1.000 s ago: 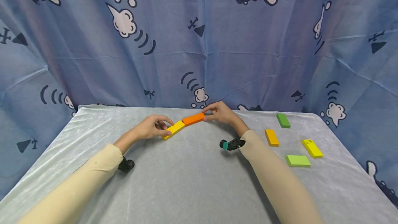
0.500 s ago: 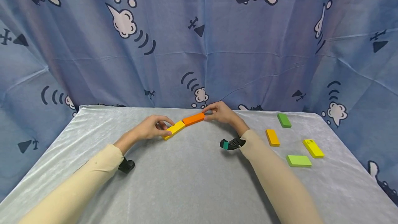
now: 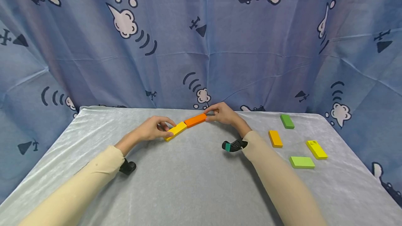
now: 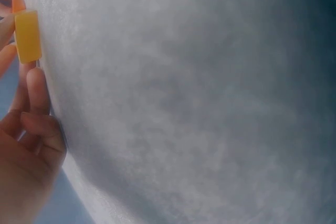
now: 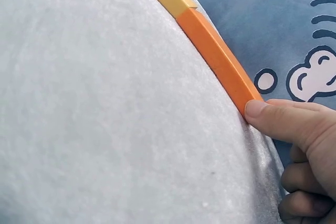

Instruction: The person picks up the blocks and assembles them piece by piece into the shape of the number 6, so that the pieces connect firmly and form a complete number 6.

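Observation:
Two flat rectangular blocks lie end to end on the cloth near the far edge of the table. My left hand (image 3: pixel 153 128) pinches the yellow block (image 3: pixel 178 129) near its left end, thumb in front and fingers behind. The orange block (image 3: pixel 195 120) touches it and runs up to the right. My right hand (image 3: pixel 222 114) grips that block's right end between thumb and forefinger. In the right wrist view the thumb presses the side of the orange block (image 5: pixel 218 53), and its other fingers are curled. The left wrist view shows the end face of the yellow block (image 4: pixel 28 37).
On the right side lie more blocks: dark green (image 3: pixel 287 121), amber (image 3: pixel 275 139), bright yellow (image 3: pixel 316 150) and light green (image 3: pixel 302 162). A grey-white cloth (image 3: pixel 188 184) covers the table. Behind its far edge hangs a blue patterned curtain (image 3: pixel 176 44).

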Available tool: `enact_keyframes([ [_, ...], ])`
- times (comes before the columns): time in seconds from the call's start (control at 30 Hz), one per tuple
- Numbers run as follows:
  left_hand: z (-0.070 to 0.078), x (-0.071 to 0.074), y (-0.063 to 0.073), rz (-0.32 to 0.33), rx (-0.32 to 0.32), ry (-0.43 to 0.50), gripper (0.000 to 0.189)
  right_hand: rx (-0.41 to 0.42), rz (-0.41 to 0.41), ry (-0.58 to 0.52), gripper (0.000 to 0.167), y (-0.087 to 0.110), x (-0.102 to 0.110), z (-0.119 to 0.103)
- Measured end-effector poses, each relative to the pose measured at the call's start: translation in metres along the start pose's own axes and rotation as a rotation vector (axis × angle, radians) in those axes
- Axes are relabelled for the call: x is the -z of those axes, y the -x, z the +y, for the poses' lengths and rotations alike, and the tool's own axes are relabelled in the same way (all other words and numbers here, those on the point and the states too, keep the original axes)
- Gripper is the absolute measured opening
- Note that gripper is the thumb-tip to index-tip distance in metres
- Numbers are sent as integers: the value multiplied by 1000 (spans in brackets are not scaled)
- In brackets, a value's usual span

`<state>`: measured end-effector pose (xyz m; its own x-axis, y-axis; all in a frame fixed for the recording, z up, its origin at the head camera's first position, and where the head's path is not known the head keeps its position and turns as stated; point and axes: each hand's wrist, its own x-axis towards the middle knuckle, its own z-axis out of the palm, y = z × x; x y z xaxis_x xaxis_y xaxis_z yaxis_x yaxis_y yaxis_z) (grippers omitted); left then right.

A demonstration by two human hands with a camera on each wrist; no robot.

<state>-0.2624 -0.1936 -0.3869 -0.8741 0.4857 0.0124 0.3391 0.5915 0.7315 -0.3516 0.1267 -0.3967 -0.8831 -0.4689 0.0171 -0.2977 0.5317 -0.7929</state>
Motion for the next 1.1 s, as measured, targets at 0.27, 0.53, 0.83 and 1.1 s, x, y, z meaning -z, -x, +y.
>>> enact_keyframes([
  [0.27,-2,0,-1,0,-3,-6,32,2,-5,-6,31,1,1,1],
  [0.53,-3,-1,-1,0,-3,-2,32,-11,-6,-11,31,1,2,0],
  [0.83,-2,-1,-1,-1,10,-8,33,10,-12,-14,31,0,2,2],
  [1.1,1,2,-1,-14,16,3,33,9,-11,-10,32,1,2,0],
])
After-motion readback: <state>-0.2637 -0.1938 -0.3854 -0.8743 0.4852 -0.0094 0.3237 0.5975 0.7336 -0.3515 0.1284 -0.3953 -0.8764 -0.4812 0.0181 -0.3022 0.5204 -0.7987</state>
